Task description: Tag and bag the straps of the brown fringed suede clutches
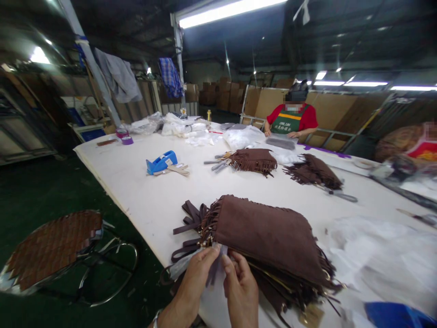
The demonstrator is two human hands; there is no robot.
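Observation:
A stack of brown fringed bags [262, 228] lies on the table right in front of me. At its near left corner, both hands work on a strap in a translucent wrap [223, 251]. My left hand [195, 279] pinches it close to the bag's metal clasp. Thumb and fingers of my right hand [241, 286] are closed on the strap just to the right. Part of the strap hangs down between the hands, and the fingers hide some of it. More brown straps [191, 217] stick out from the stack's left side.
On the white table [143, 205] are a blue tape dispenser [163, 161], purple tape rolls [127, 140], two more piles of fringed bags [254, 159] and clear plastic bags [385, 259]. A round stool [54, 248] stands left. Across the table sits a co-worker [292, 118] in a green apron.

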